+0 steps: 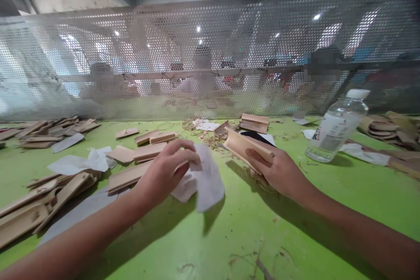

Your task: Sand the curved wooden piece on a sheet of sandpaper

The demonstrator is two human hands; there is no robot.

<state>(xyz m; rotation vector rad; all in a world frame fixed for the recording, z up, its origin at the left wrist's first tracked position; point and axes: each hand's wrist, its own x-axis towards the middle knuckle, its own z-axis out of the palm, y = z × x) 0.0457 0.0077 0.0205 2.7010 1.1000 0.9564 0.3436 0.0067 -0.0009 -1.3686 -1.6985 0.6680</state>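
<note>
1. Bottle [339, 129], clear plastic, white-capped: stood on the green tabletop [236, 240].
2. Right hand [280, 170]: lay left of the bottle, clamped on one trough-shaped tan strip [241, 145].
3. Left hand [167, 171]: hung farther left of the bottle, apart from its fellow, fingers curled. A white paper sheet [210, 179] was at the fingertips; whether pinched could not be told.
4. Stacked tan strips [127, 178]: lay well left of the bottle.
5. Perforated screen [183, 96]: stood behind the bottle.
</note>
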